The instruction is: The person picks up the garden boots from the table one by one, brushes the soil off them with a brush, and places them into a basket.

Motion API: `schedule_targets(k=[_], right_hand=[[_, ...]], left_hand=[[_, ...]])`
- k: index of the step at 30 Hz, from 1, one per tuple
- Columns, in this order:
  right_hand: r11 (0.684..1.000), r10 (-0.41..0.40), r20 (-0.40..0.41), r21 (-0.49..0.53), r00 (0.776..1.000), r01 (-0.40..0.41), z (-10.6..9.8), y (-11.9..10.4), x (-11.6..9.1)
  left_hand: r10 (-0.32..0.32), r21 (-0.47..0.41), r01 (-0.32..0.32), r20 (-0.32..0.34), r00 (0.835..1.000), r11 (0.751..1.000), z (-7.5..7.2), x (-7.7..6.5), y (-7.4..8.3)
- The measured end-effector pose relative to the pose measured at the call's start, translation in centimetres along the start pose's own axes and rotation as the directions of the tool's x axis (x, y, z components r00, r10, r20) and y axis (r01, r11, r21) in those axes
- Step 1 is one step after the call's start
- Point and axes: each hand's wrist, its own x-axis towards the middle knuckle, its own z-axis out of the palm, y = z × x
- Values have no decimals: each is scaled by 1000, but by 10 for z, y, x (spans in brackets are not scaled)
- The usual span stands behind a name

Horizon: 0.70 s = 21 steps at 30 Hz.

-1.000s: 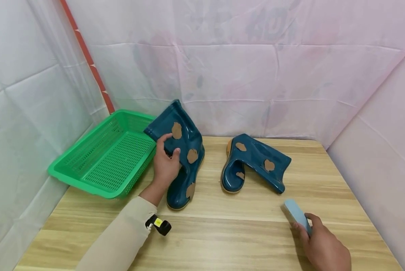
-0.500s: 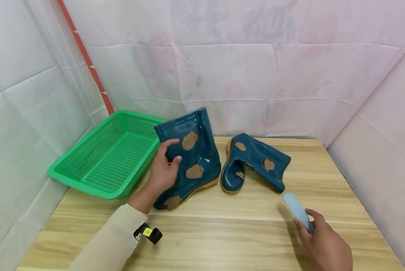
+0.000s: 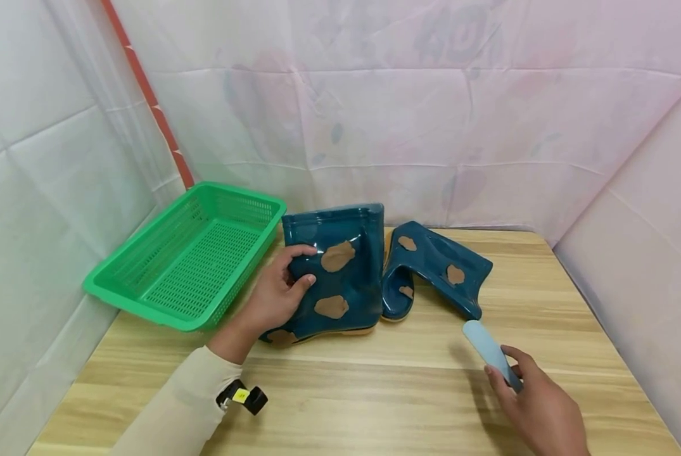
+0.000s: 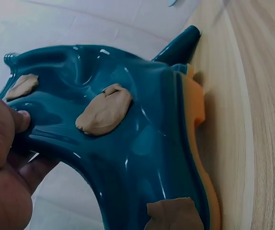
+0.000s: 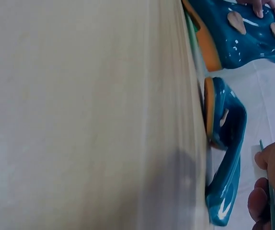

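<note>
Dark blue and shiny, one boot is held by the person's left hand, and we see the fingers bent round the front of its leg part. Just past the thumb, we count three brown spots on its side, thick like mud or clay.

A moment ago this boot leaned over, with its toe pointing back toward the person. Now it has been turned and moved right, so it stands more upright, its toe points left below the hand, and its side faces the person. We think that helps the work, because all three spots look easy to see and reach. We can't tell if its sole touches the desk.

To the right of the left hand, close by the held boot, the other boot lies on its side, with spots too. The right wrist view shows us a little gap between the boots.

Nearer the person, the right hand pinches a flat, pale blue tool. It has come a bit closer to the boots, but we see that it touches neither one, so we guess it isn't being used yet.

Left of the left hand, we see a green basket with holes.
</note>
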Motion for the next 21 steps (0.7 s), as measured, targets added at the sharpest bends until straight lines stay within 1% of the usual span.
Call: schedule_targets(k=[2, 4, 8, 10, 12, 16, 21], right_hand=[[999, -32, 6, 0, 999, 32, -1, -5, 0], [998, -64, 9, 0, 998, 64, -2, -11, 0], [990, -144, -6, 5, 990, 144, -1, -26, 2], [983, -182, -1, 5, 983, 182, 0, -34, 4], [975, -221, 0, 7, 975, 221, 1, -42, 5], [961, -276, -3, -2, 961, 276, 2, -54, 7], [953, -304, -3, -3, 953, 303, 3, -61, 10]], left_hand=[[-3, -14, 3, 32, 999, 1000, 2, 1, 1], [16, -3, -16, 65, 998, 1000, 4, 1, 1], [79, 88, -91, 131, 988, 992, 6, 1, 1], [107, 131, -127, 152, 983, 983, 5, 0, 2], [120, 163, -147, 163, 979, 976, 5, 1, 2], [115, 179, -150, 194, 974, 972, 2, 2, 1], [64, 132, -101, 259, 964, 986, -1, 1, 2]])
